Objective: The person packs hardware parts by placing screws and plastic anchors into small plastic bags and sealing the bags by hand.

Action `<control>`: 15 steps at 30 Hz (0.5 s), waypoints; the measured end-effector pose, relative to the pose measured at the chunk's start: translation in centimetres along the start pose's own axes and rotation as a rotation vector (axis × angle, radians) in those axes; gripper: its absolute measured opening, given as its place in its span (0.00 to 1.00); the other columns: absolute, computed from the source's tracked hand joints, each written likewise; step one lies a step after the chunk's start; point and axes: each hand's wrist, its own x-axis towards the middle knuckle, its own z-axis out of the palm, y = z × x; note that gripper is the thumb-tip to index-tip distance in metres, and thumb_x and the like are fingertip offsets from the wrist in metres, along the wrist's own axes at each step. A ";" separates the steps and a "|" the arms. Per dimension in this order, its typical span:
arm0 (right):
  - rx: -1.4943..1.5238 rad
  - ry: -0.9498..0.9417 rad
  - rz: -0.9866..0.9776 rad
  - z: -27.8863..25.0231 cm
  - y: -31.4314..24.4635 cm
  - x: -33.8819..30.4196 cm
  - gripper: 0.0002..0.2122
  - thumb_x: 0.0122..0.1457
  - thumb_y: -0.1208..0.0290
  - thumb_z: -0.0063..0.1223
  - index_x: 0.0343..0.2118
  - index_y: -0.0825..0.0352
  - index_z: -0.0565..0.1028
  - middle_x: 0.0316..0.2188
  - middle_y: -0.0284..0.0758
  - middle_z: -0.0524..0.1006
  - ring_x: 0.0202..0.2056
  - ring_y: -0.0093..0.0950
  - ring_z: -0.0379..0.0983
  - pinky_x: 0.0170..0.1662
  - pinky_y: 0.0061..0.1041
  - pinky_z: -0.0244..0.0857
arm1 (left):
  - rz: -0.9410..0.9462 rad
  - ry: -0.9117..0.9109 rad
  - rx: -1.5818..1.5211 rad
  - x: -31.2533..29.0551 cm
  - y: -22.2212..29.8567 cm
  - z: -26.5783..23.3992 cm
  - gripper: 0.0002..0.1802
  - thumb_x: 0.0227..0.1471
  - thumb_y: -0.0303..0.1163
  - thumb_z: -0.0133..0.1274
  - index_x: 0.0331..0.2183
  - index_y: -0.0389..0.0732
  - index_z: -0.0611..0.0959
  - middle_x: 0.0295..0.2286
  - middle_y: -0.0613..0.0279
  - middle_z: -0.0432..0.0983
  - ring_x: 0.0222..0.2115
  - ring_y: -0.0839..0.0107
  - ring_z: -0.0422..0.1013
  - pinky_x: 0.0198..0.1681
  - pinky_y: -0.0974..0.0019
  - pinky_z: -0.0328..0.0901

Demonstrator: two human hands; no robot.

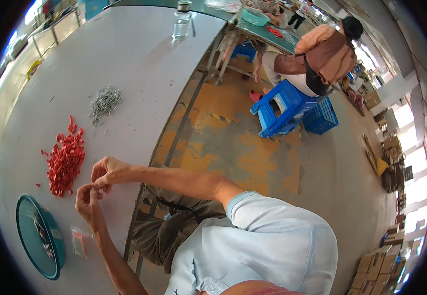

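Observation:
My right hand (111, 172) and my left hand (89, 204) meet fingertip to fingertip over the grey-white table (139, 93). Both are closed in a pinch; whatever sits between the fingers is too small or hidden to make out. Just beyond them lies a heap of small red plastic pieces (66, 162). A smaller pile of grey metal-looking bits (105, 102) is farther off on the same tabletop. Nearer my left forearm is a round teal basin (56, 246) with a few small items inside. Beside it rests a small clear plastic bag (79, 243) with something reddish in it.
A lidded clear bottle (181, 27) stands at the table's far end. Past the table's right edge, a person (329, 54) sits on a blue plastic stool (284, 105) next to a blue crate (321, 117). Cardboard boxes (373, 268) are stacked at lower right.

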 end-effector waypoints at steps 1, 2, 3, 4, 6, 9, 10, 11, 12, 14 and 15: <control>-0.001 0.010 -0.010 0.0 0.0 0.0 0.07 0.60 0.76 0.62 0.37 0.75 0.80 0.26 0.37 0.83 0.24 0.24 0.80 0.29 0.23 0.78 | 0.021 0.010 0.038 -0.1 -0.2 -0.1 0.03 0.60 0.23 0.59 0.37 0.35 0.83 0.27 0.68 0.79 0.26 0.81 0.72 0.32 0.75 0.68; -0.119 0.013 -0.020 0.1 0.1 -0.1 0.06 0.59 0.77 0.62 0.36 0.75 0.79 0.25 0.38 0.83 0.25 0.24 0.80 0.29 0.23 0.77 | 0.030 0.000 0.037 -0.4 -0.3 -0.1 0.03 0.60 0.23 0.59 0.37 0.35 0.83 0.27 0.68 0.79 0.26 0.81 0.72 0.32 0.75 0.68; -0.238 0.015 -0.029 0.1 0.3 -0.1 0.06 0.58 0.77 0.62 0.34 0.74 0.79 0.25 0.38 0.82 0.27 0.24 0.81 0.28 0.24 0.77 | 0.044 0.015 0.079 -0.4 -0.5 0.0 0.02 0.60 0.23 0.59 0.37 0.35 0.83 0.27 0.68 0.79 0.26 0.81 0.73 0.32 0.74 0.69; -0.340 0.037 -0.080 0.2 0.5 -0.1 0.05 0.56 0.78 0.61 0.33 0.73 0.77 0.24 0.39 0.82 0.28 0.24 0.81 0.27 0.26 0.74 | 0.057 0.033 0.121 -0.4 -0.6 0.2 0.02 0.60 0.22 0.59 0.36 0.35 0.84 0.27 0.68 0.79 0.27 0.80 0.73 0.33 0.73 0.69; -0.447 0.111 -0.211 0.0 1.4 -0.2 0.06 0.55 0.79 0.62 0.34 0.73 0.78 0.24 0.40 0.82 0.28 0.27 0.81 0.28 0.29 0.73 | 0.095 0.028 0.170 -0.5 -0.7 0.6 0.02 0.60 0.22 0.58 0.36 0.35 0.84 0.27 0.68 0.80 0.27 0.80 0.74 0.33 0.73 0.70; -0.719 0.258 -0.419 1.5 2.4 -0.2 0.06 0.52 0.78 0.62 0.33 0.71 0.78 0.26 0.43 0.80 0.29 0.35 0.80 0.32 0.35 0.72 | 0.217 0.066 0.338 -0.7 -0.5 1.1 0.02 0.60 0.21 0.58 0.36 0.35 0.84 0.27 0.66 0.80 0.27 0.79 0.74 0.32 0.72 0.69; -0.889 0.340 -0.499 2.0 2.6 -0.2 0.06 0.50 0.77 0.62 0.31 0.71 0.79 0.27 0.45 0.80 0.30 0.41 0.79 0.35 0.38 0.72 | 0.304 0.100 0.452 -0.8 -0.4 1.2 0.02 0.59 0.21 0.58 0.36 0.35 0.84 0.27 0.66 0.80 0.26 0.79 0.74 0.32 0.72 0.69; -0.891 0.344 -0.501 2.2 2.7 -0.2 0.06 0.50 0.77 0.62 0.31 0.71 0.79 0.27 0.45 0.80 0.30 0.41 0.79 0.35 0.38 0.72 | 0.307 0.097 0.449 -0.8 -0.3 1.3 0.02 0.59 0.21 0.58 0.36 0.35 0.84 0.27 0.66 0.80 0.26 0.79 0.74 0.32 0.72 0.69; -0.890 0.349 -0.477 2.3 2.6 -0.1 0.05 0.50 0.77 0.62 0.30 0.71 0.79 0.28 0.46 0.79 0.31 0.44 0.78 0.36 0.39 0.72 | 0.336 0.113 0.452 -0.7 -0.1 1.3 0.02 0.59 0.21 0.59 0.36 0.36 0.84 0.26 0.65 0.80 0.26 0.79 0.74 0.32 0.72 0.69; -0.893 0.359 -0.459 2.2 2.5 -0.3 0.04 0.50 0.77 0.61 0.29 0.70 0.79 0.30 0.46 0.79 0.32 0.46 0.77 0.37 0.40 0.72 | 0.373 0.127 0.449 -0.6 -0.1 1.3 0.02 0.59 0.21 0.59 0.36 0.36 0.84 0.26 0.65 0.80 0.26 0.79 0.74 0.31 0.71 0.69; -0.805 0.317 -0.483 1.8 2.4 -0.4 0.04 0.52 0.77 0.62 0.30 0.70 0.80 0.31 0.45 0.79 0.31 0.43 0.77 0.36 0.38 0.72 | 0.302 0.118 0.400 -0.4 -0.4 0.9 0.01 0.60 0.22 0.59 0.35 0.36 0.84 0.27 0.65 0.80 0.27 0.79 0.74 0.31 0.71 0.69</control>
